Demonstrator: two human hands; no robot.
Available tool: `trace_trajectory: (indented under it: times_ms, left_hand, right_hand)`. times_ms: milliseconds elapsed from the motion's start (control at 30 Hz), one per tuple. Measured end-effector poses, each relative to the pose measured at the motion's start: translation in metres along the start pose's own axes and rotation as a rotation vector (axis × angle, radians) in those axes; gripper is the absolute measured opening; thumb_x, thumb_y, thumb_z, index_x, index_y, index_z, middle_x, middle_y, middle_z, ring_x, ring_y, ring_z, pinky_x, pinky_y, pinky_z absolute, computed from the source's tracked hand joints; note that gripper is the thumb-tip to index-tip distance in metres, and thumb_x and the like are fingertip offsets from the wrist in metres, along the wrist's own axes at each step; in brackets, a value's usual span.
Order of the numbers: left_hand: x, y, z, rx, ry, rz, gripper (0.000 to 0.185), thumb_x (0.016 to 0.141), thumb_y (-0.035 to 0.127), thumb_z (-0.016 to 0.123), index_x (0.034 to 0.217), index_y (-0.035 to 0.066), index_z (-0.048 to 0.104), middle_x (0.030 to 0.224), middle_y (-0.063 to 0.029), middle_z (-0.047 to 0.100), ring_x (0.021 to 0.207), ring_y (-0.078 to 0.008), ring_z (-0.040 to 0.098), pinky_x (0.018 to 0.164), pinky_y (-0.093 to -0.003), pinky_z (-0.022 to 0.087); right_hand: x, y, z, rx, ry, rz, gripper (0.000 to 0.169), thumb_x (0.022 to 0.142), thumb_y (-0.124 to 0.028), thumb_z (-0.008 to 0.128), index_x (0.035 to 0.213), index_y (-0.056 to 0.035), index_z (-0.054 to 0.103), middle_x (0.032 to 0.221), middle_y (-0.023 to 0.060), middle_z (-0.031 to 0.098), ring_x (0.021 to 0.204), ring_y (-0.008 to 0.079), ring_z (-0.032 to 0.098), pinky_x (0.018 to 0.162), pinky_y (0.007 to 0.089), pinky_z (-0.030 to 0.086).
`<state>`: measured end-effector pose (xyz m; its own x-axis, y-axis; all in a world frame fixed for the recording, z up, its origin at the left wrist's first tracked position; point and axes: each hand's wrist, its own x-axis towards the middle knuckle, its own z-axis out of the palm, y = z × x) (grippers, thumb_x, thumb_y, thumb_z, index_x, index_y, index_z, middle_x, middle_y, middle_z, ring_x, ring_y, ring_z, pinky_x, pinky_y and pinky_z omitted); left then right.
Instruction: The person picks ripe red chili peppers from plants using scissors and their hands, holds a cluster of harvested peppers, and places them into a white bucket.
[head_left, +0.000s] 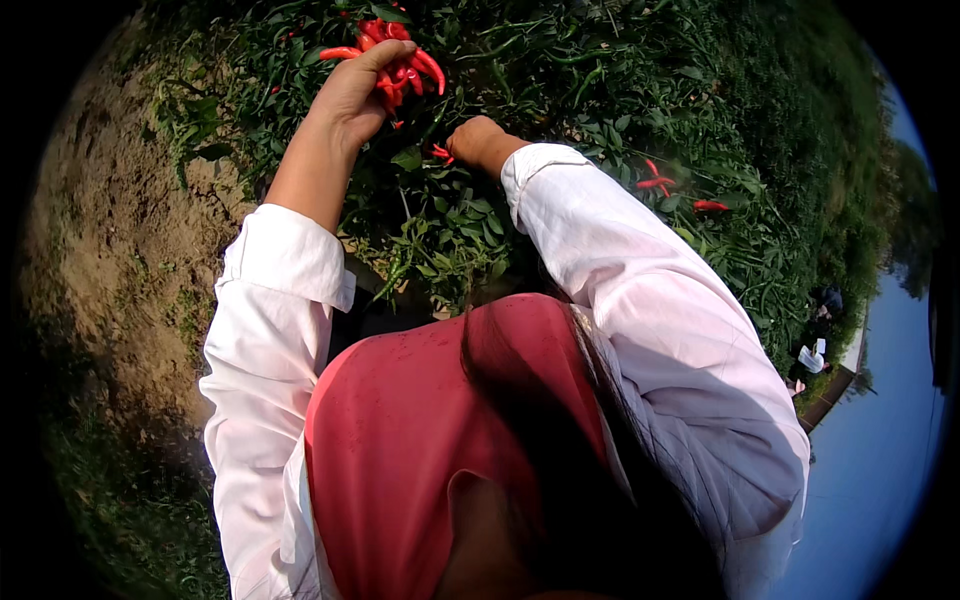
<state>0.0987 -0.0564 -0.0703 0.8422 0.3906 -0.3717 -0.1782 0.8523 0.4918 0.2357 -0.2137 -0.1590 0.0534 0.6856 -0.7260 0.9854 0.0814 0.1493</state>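
My left hand (364, 94), at the upper left of the head view, is closed around a bunch of red chili peppers (427, 66) that stick out past the thumb and below the fingers. To its lower right, my right hand (476, 141) reaches into the green pepper plants (457, 217), its fingers curled at some small red chilies (442, 154). The fingertips are hidden, so whether they grip these chilies is unclear. Green chilies (589, 82) hang among the leaves above and to the right.
More red chilies (656, 181) lie or hang in the foliage right of my right forearm. Bare brown soil (112, 225) borders the plants on the left. Far off at the right edge, a person in white (812, 357) is among the plants, near a low building (832, 397).
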Motion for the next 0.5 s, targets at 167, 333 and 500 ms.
trace_trajectory:
  times_ms: [167, 333, 500]
  left_hand:
    - [0.006, 0.002, -0.012, -0.005, -0.018, -0.014, 0.015, 0.077, 0.007, 0.063, 0.09, 0.006, 0.056, 0.085, -0.0012, 0.06, 0.078, -0.012, 0.058, 0.07, -0.026, 0.049]
    - [0.002, 0.004, -0.003, 0.007, -0.025, -0.008, 0.015, 0.077, 0.008, 0.064, 0.09, 0.006, 0.056, 0.084, -0.0013, 0.06, 0.078, -0.0119, 0.058, 0.068, -0.0259, 0.049]
    - [0.004, 0.003, -0.003, -0.005, -0.039, -0.002, 0.016, 0.077, 0.009, 0.064, 0.09, 0.005, 0.056, 0.083, -0.0015, 0.06, 0.076, -0.0119, 0.058, 0.065, -0.0238, 0.049]
  right_hand:
    - [-0.009, -0.008, 0.009, -0.207, -0.06, -0.179, 0.02, 0.08, -0.018, 0.047, 0.082, -0.0127, 0.067, 0.089, 0.0044, 0.066, 0.086, 0.0229, 0.062, 0.068, 0.0362, 0.05]
    - [-0.046, 0.012, 0.018, -0.117, 0.228, -0.048, 0.017, 0.079, -0.019, 0.049, 0.088, -0.0088, 0.059, 0.084, 0.0059, 0.064, 0.086, 0.0229, 0.059, 0.067, 0.0337, 0.049]
    - [-0.087, 0.014, 0.007, 0.171, 0.258, 0.287, 0.018, 0.075, -0.013, 0.05, 0.086, -0.0078, 0.063, 0.085, 0.0132, 0.065, 0.082, 0.0265, 0.062, 0.074, 0.0359, 0.049]
